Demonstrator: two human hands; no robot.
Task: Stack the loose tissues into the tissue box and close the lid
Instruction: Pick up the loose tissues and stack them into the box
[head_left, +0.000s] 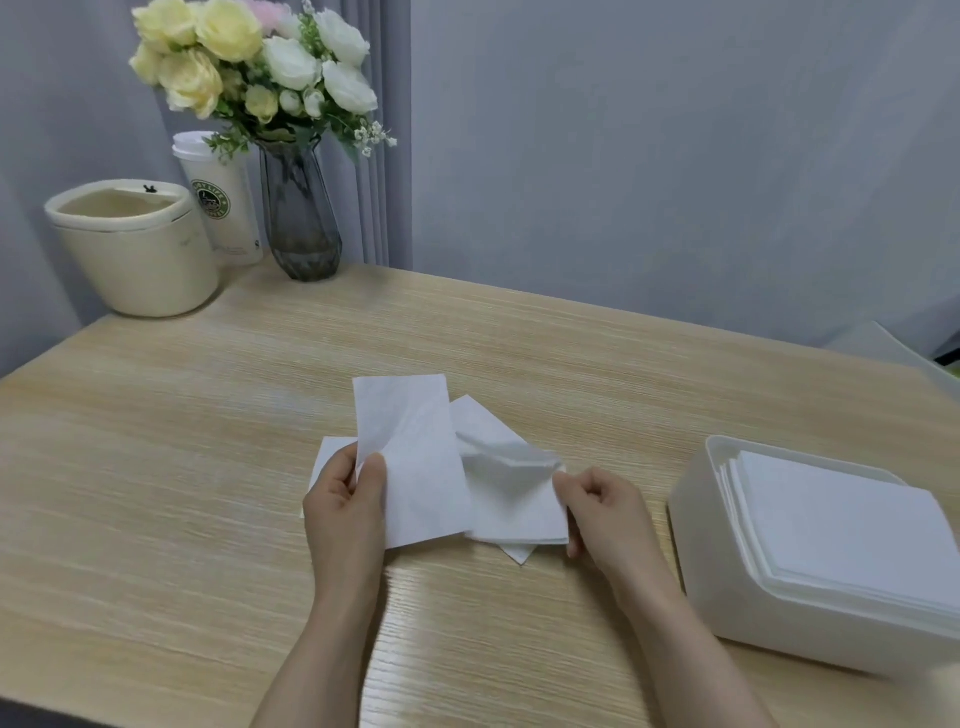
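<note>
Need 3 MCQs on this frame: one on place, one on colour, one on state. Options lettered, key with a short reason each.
1. Where does the tissue box stand relative to the hands?
A. far left by the vase
B. to the right of both hands
C. between the hands

2. What colour is the round bin at the back left?
A. cream
B. red
C. black

3. What is the left hand doing?
A. lying flat on the table
B. pinching a loose tissue
C. holding the cup

Key:
1 B: the box sits at the right edge of the table, beyond the right hand.
2 A: its body and rim are cream.
3 B: thumb and fingers pinch the edge of the loose tissue.
</note>
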